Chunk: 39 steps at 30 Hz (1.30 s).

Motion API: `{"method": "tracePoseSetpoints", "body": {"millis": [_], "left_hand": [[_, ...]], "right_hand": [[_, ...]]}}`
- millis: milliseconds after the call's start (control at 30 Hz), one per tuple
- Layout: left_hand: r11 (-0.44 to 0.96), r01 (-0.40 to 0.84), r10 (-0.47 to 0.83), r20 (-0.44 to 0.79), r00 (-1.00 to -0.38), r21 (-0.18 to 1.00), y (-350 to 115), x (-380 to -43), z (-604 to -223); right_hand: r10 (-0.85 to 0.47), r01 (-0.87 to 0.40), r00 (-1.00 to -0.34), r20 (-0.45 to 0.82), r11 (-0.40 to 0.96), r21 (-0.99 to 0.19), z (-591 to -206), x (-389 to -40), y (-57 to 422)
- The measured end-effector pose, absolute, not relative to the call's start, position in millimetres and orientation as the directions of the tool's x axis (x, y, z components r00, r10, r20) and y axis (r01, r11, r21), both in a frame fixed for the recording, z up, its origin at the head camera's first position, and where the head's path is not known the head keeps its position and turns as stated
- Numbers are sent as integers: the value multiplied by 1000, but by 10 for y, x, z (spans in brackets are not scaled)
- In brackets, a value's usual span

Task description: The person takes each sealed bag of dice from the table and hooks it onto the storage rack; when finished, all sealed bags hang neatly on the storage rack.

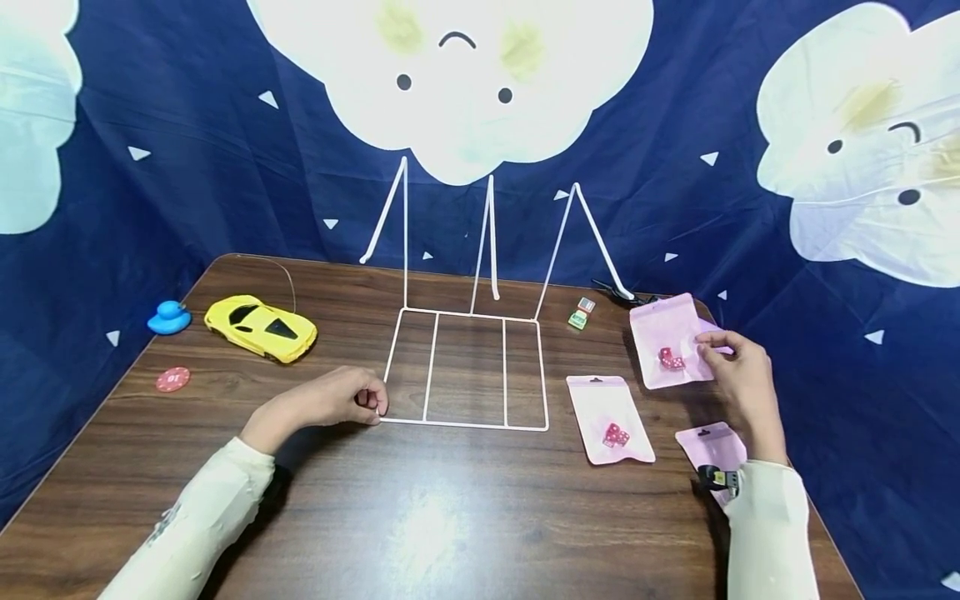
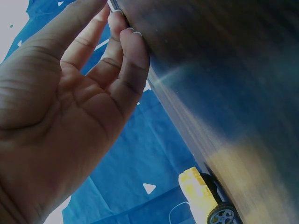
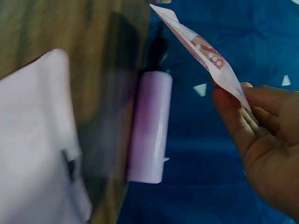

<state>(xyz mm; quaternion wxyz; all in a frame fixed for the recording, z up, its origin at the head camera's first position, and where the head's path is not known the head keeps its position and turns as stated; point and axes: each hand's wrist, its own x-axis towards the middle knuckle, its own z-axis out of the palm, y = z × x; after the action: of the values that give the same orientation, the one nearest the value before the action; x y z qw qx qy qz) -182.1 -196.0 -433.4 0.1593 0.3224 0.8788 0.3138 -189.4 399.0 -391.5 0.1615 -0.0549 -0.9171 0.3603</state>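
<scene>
A white wire rack [image 1: 465, 425] with three upright prongs stands mid-table. At its front left corner, my left hand [image 1: 336, 397] pinches the wire between thumb and fingers. My right hand [image 1: 738, 375] holds a pale pink pouch [image 1: 651, 327] by its right edge. Red dice [image 1: 671, 360] show through the pouch's clear front. The right wrist view has this pouch nearly edge-on, tilted above the table. A second pouch with red dice [image 1: 616, 435] lies flat to its left, and a third pink pouch [image 1: 712, 448] is partly covered by the right wrist.
At the left are a yellow toy car [image 1: 261, 327], a blue rubber duck [image 1: 169, 317] and a red poker chip [image 1: 173, 379]. Small green-and-white items [image 1: 581, 314] lie right of the rack. A lilac cylinder [image 3: 150, 126] with a black end lies near the table's right edge.
</scene>
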Motion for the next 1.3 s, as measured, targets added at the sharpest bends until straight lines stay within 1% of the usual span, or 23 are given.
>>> {"method": "tracePoseSetpoints", "body": {"millis": [133,233,500,667,800,1000,1133,1267,1300], "left_hand": [[596,462,665,-81,-742,656,-1973,-1830,-4328],[600,455,659,-85,-747,659,-1973,-1846,-4328],[598,473,667,-74,-741,647,-1981,-1854,-4331],[599,477,665,-67,-744,643,-1986,-1857,-4318],[593,486,669,-56,-741,642,-1985,-1852,-4316],[592,467,667,-74,-742,656,-1980,-1818,-4326],[590,467,671,-78,-738,659,-1978,-1802,-4344],[586,471,672,-72,-737,659,-1968,-1807,-4353],[584,476,675,-67,-735,657,-1971,-1810,-4352]], "right_hand": [[233,-62,-920,316,708,-703,-3778,-1888,3913],[270,-84,-895,356,681,-728,-3675,-1879,3838],[390,-120,-838,381,549,-827,-3440,-1814,3669],[420,-163,-808,414,516,-841,-3352,-1776,3622],[427,-190,-794,432,500,-845,-3347,-1758,3618],[453,-212,-767,455,490,-846,-3366,-1694,3642],[470,-260,-757,454,419,-870,-3314,-1627,3629],[491,-334,-749,445,300,-894,-3267,-1579,3602],[493,-347,-745,450,290,-892,-3263,-1570,3596]]}}
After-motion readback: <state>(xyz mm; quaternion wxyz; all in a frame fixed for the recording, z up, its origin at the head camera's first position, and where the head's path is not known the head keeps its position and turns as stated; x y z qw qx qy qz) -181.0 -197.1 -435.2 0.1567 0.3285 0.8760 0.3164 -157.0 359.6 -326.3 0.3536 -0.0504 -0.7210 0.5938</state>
